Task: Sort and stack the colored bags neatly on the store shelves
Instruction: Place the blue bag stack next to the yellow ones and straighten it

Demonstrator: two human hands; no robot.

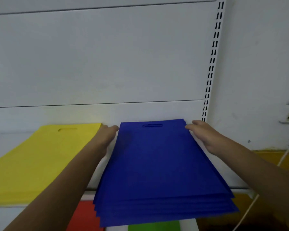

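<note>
Two stacks on the white shelf: one pile of blue bags and one pile of yellow bags just left of it, plus a red bag and a green bag peeking out below. Left hand and right hand both lie flat, fingers straight, pressing the blue pile's side edges. The blue pile's near edges are fanned unevenly and overhang the shelf front.

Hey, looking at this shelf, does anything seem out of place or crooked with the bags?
The blue bag stack is untidy: its near edges are fanned out and overhang the shelf's front edge. The left hand and right hand flank its sides. The yellow stack lies flat and even.
</note>
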